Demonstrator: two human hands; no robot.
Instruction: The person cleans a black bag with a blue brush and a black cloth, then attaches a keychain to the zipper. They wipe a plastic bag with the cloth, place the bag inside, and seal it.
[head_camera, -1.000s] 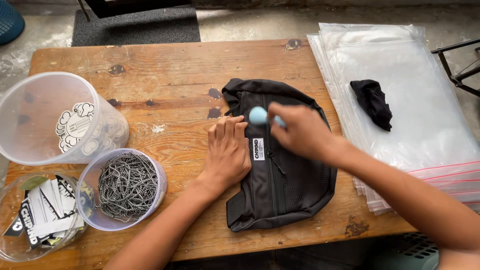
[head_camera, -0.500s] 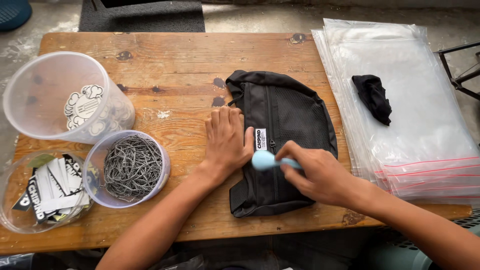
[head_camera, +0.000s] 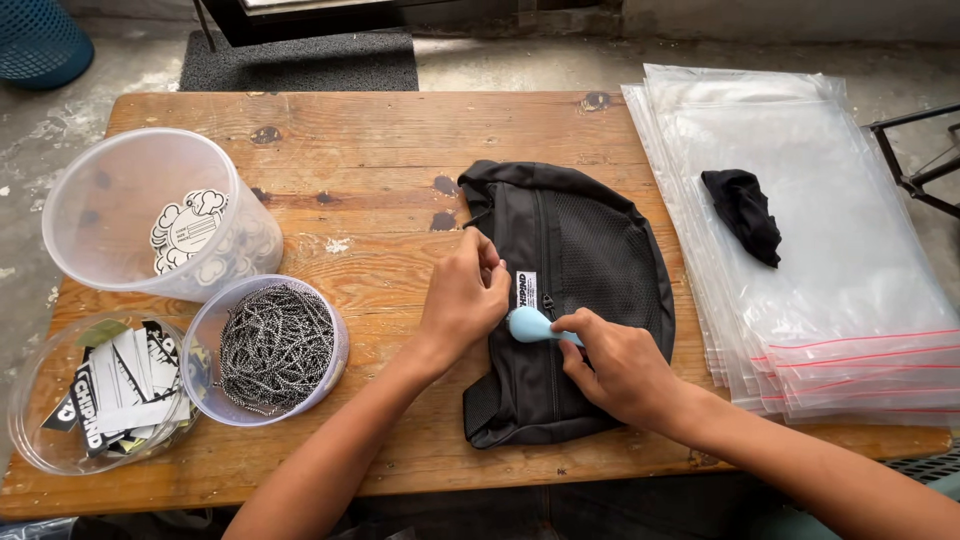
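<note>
The right hand (head_camera: 620, 365) grips a small light-blue tool (head_camera: 532, 325) with a rounded head, its fingers closed around the handle. A second ago this tool was high on the black waist bag (head_camera: 590, 270), near the top of the zipper; now its head rests low on the front panel, just under the white label (head_camera: 524, 290). So the stroke has gone down along the bag, and I judge the upper part is already passed over while the lower part is not. The left hand (head_camera: 465, 300) has changed too: earlier it lay flat beside the bag, now its fingers are bent and pinch the fabric at the bag's left edge, close to the label, holding it against the pull of the tool

The bag lies flat in the middle of the wooden desk (head_camera: 380, 130), with its bottom end near the front edge, so there is little room to go further toward the person. To the right, a stack of clear plastic bags (head_camera: 830, 230) begins just beside the bag and hangs over the desk's right edge; a small black cloth (head_camera: 745, 210) lies on it. To the left stand three clear tubs: one with stickers (head_camera: 150, 215), one with metal ball chains (head_camera: 275, 348), one with printed cards (head_camera: 100, 395). They are well apart from the hands. The back part of the desk is bare wood
</note>
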